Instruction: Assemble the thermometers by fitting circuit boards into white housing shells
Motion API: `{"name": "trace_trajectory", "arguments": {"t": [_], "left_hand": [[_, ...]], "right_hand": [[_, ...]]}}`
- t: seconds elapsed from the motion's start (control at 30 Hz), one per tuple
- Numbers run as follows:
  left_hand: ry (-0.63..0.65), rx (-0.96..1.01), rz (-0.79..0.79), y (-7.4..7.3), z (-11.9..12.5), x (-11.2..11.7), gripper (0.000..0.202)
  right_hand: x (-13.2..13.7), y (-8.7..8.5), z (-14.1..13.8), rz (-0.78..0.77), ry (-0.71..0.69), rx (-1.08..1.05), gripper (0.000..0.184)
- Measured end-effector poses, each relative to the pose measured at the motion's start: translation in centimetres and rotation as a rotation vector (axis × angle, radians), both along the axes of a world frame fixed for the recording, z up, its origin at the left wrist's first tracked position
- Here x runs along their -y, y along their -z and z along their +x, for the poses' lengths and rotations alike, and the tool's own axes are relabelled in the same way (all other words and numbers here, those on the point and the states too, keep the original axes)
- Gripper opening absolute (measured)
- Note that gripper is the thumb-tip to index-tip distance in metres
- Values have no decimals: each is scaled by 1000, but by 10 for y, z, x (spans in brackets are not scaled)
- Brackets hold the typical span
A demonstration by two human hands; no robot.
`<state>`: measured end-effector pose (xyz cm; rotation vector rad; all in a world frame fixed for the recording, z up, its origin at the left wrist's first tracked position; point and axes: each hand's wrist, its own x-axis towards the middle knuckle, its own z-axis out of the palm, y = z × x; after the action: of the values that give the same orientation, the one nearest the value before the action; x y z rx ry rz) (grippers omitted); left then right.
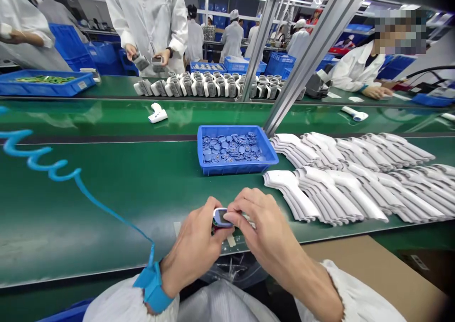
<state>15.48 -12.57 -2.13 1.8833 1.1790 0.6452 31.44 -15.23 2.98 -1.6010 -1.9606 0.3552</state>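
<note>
My left hand (197, 234) is closed around a small white infrared thermometer (215, 214), held just above the green bench near its front edge. Its end faces up and shows a dark display (222, 216) in a blue surround, with a bit of red and green below. My right hand (256, 218) has thumb and fingers pinched at the right side of that display; whatever sits between the fingertips is hidden. Most of the thermometer's body is covered by my hands. A blue strap (152, 286) with a coiled cord circles my left wrist.
Ahead stands a blue tray (238, 169) of small blue parts. White thermometer shell halves (330, 194) lie stacked in rows at right. A metal post (316, 42) rises behind the tray. The blue coiled cord (103, 208) crosses at left. Beyond the conveyor, co-workers handle parts.
</note>
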Motion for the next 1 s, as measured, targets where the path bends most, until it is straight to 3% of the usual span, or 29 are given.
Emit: {"name": "trace_trajectory", "arguments": {"t": [0.13, 0.2, 0.3, 0.4, 0.5, 0.6, 0.67, 0.73, 0.8, 0.87, 0.93, 1.0], "left_hand": [[-164, 60, -99, 12, -3, -12, 21], [-182, 172, -265, 18, -8, -19, 27], [-143, 309, -497, 18, -15, -26, 33], [-138, 389, -613, 14, -18, -28, 38], [-139, 428, -623, 12, -18, -26, 40], [-98, 454, -617, 12, -17, -24, 41], [-72, 470, -635, 12, -16, -25, 41], [-57, 481, -661, 13, -16, -27, 41], [-46, 476, -676, 13, -16, -29, 42], [-30, 456, -698, 11, -17, -30, 43], [-10, 448, -722, 6, -18, -29, 43], [16, 450, -716, 2, -19, -27, 43]], "right_hand": [[0, -6, 18, 144, 143, -31, 27], [-4, 13, 33, 82, 223, 93, 27], [-8, 56, 53, -60, 280, 397, 23], [-3, 79, 59, 44, 373, 496, 23], [4, 68, 47, 277, 391, 372, 21], [8, 47, 32, 351, 301, 190, 13], [6, 39, 34, 371, 306, 199, 14], [4, 38, 48, 381, 420, 314, 21], [3, 42, 72, 285, 574, 517, 34], [3, 47, 98, 84, 663, 723, 43], [2, 51, 117, -101, 659, 822, 44], [0, 56, 129, -179, 627, 821, 41]]}}
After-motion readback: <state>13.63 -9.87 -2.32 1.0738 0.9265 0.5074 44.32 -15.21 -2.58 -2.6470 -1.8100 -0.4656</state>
